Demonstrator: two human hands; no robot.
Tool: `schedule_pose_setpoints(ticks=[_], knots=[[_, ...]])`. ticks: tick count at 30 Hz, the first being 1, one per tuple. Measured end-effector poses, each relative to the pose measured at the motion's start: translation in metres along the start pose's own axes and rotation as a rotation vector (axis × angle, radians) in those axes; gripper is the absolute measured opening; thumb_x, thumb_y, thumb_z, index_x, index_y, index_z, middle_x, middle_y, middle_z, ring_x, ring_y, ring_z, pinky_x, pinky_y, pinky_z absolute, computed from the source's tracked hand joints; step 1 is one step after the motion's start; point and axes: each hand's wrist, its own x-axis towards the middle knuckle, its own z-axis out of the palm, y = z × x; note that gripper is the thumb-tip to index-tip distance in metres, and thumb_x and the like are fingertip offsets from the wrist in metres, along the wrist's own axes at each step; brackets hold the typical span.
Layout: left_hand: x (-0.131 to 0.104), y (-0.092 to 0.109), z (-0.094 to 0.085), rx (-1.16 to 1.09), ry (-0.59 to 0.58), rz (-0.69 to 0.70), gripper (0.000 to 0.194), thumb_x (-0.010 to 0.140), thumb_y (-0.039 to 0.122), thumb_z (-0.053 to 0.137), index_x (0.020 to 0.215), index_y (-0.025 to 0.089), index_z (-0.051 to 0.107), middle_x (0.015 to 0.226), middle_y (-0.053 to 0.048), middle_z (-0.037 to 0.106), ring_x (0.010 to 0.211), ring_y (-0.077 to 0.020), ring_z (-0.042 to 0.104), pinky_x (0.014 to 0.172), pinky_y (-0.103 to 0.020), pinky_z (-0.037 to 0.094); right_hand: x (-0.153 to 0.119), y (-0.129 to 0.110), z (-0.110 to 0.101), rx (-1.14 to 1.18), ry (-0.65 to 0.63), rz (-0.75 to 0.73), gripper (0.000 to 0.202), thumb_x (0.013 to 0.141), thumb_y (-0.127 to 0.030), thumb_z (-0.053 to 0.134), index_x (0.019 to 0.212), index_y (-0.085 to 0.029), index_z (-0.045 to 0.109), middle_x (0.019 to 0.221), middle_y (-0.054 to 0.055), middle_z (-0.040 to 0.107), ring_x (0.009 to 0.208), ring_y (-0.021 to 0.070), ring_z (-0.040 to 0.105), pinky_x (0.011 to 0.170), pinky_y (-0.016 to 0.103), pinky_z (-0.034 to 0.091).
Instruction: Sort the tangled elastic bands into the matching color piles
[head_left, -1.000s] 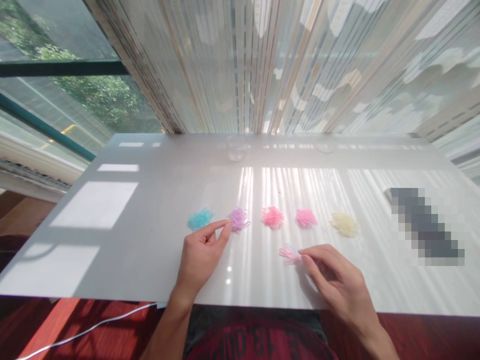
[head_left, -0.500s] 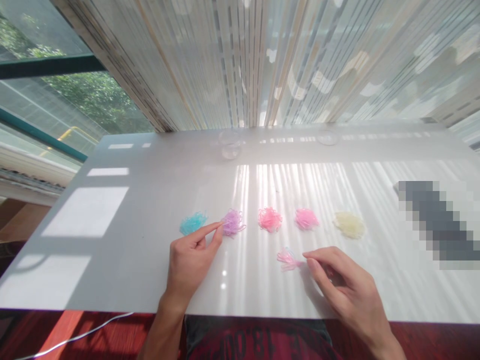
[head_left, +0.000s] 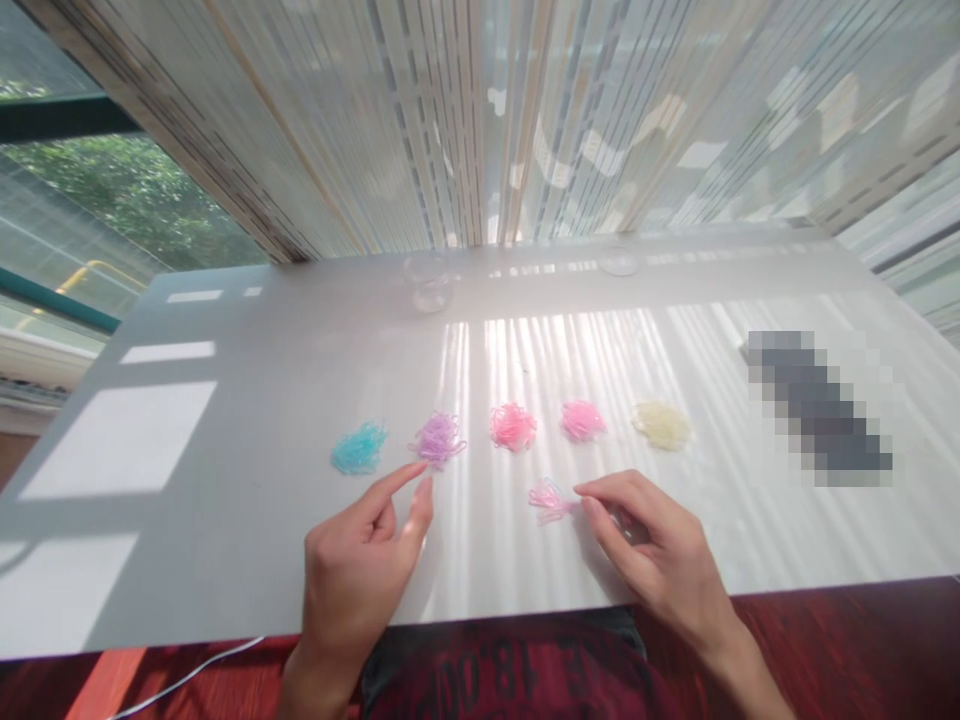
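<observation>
Five piles are lying colour-sorted, left hand gaping slightly, seemingly empty, right hand pinching a mixed bunch, apparently unsorted

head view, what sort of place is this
Likely a room in a home, beside a window: a striped curtain hangs behind the white table, and a reddish wooden floor shows below.

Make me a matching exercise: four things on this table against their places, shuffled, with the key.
Things:
1. turquoise pile of bands
2. pale yellow pile of bands
3. clear container
4. mostly pink bunch

Places:
A. right end of the row of piles
B. nearest the right hand
C. left end of that row
D. towards the far edge of the table

Pairs: 1-C, 2-A, 3-D, 4-B
</observation>
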Motion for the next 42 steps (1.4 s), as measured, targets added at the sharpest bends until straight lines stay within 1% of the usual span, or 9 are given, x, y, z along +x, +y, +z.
schedule_pose_setpoints(ticks=[3, 5, 9, 14, 19, 23, 28, 36, 42], knots=[[-0.015, 0.020, 0.013, -0.054, -0.168, 0.241, 0.023, 0.097, 0.034, 0.064, 0.101, 0.020, 0.082, 0.050, 0.009, 0.041, 0.043, -0.0074, 0.037, 0.049, -0.018, 0.036, -0.003, -0.002, -0.001, -0.049, -0.034, -0.032, 0.014, 0.099, -0.021, 0.060, 0.108, -0.023, 0.071, 0.093, 0.005, 0.071, 0.080, 0.0182, 0.071, 0.069, 0.030, 0.061], [-0.022, 0.031, 0.025, -0.048, -0.217, 0.310, 0.026, 0.100, 0.035, 0.060, 0.100, 0.021, 0.082, 0.048, 0.007, 0.049, 0.041, -0.0090, 0.044, 0.049, -0.021, 0.038, -0.006, -0.002, -0.004, -0.097, -0.060, -0.032, 0.016, 0.099, -0.021, 0.060, 0.112, -0.023, 0.070, 0.096, 0.007, 0.069, 0.084, 0.0195, 0.071, 0.073, 0.032, 0.062], [-0.025, 0.043, 0.044, -0.046, -0.240, 0.329, 0.031, 0.103, 0.035, 0.054, 0.103, 0.021, 0.081, 0.052, 0.003, 0.062, 0.042, -0.0116, 0.055, 0.051, -0.023, 0.041, -0.010, -0.001, -0.008, -0.163, -0.119, -0.012, 0.016, 0.100, -0.023, 0.061, 0.114, -0.023, 0.069, 0.096, 0.007, 0.065, 0.088, 0.0213, 0.068, 0.075, 0.034, 0.062], [-0.020, 0.046, 0.050, 0.005, -0.253, 0.333, 0.030, 0.103, 0.035, 0.053, 0.104, 0.021, 0.080, 0.052, 0.003, 0.063, 0.043, -0.0123, 0.057, 0.051, -0.023, 0.040, -0.008, -0.002, -0.004, -0.164, -0.139, -0.033, 0.012, 0.100, -0.021, 0.060, 0.108, -0.022, 0.069, 0.095, 0.007, 0.065, 0.086, 0.0216, 0.066, 0.077, 0.037, 0.060], [-0.017, 0.030, 0.038, 0.076, -0.155, 0.312, 0.029, 0.101, 0.038, 0.057, 0.097, 0.022, 0.081, 0.050, 0.005, 0.056, 0.041, -0.0090, 0.049, 0.051, -0.021, 0.036, -0.005, 0.000, 0.002, -0.154, -0.114, -0.052, 0.010, 0.100, -0.019, 0.059, 0.099, -0.023, 0.068, 0.090, 0.005, 0.065, 0.083, 0.0209, 0.065, 0.074, 0.036, 0.058], [-0.009, 0.000, 0.024, 0.235, 0.006, 0.141, 0.023, 0.095, 0.035, 0.062, 0.088, 0.021, 0.080, 0.048, 0.009, 0.037, 0.040, -0.0075, 0.037, 0.049, -0.020, 0.032, -0.006, 0.002, 0.002, -0.117, -0.100, -0.055, 0.009, 0.100, -0.020, 0.060, 0.100, -0.023, 0.068, 0.092, 0.006, 0.065, 0.084, 0.0206, 0.066, 0.073, 0.035, 0.058], [0.002, -0.019, 0.018, 0.303, 0.015, 0.033, 0.025, 0.091, 0.038, 0.063, 0.081, 0.020, 0.077, 0.054, 0.008, 0.031, 0.043, -0.0074, 0.030, 0.050, -0.019, 0.030, -0.007, 0.004, 0.001, -0.076, -0.082, -0.037, 0.008, 0.100, -0.020, 0.061, 0.101, -0.024, 0.068, 0.093, 0.005, 0.065, 0.086, 0.0199, 0.066, 0.074, 0.033, 0.058], [0.003, -0.023, 0.014, 0.277, 0.045, 0.137, 0.023, 0.095, 0.036, 0.065, 0.084, 0.020, 0.078, 0.056, 0.008, 0.027, 0.046, -0.0076, 0.029, 0.052, -0.019, 0.030, -0.009, 0.005, 0.001, -0.047, -0.065, -0.048, 0.009, 0.099, -0.017, 0.062, 0.103, -0.023, 0.067, 0.093, 0.004, 0.064, 0.086, 0.0185, 0.066, 0.075, 0.033, 0.057], [-0.001, -0.030, 0.010, 0.299, 0.027, 0.113, 0.024, 0.093, 0.038, 0.068, 0.082, 0.019, 0.077, 0.057, 0.009, 0.025, 0.045, -0.0072, 0.032, 0.050, -0.020, 0.031, -0.007, 0.004, 0.001, -0.028, -0.040, -0.061, 0.009, 0.099, -0.016, 0.062, 0.103, -0.022, 0.067, 0.092, 0.004, 0.065, 0.085, 0.0182, 0.066, 0.072, 0.032, 0.057]])
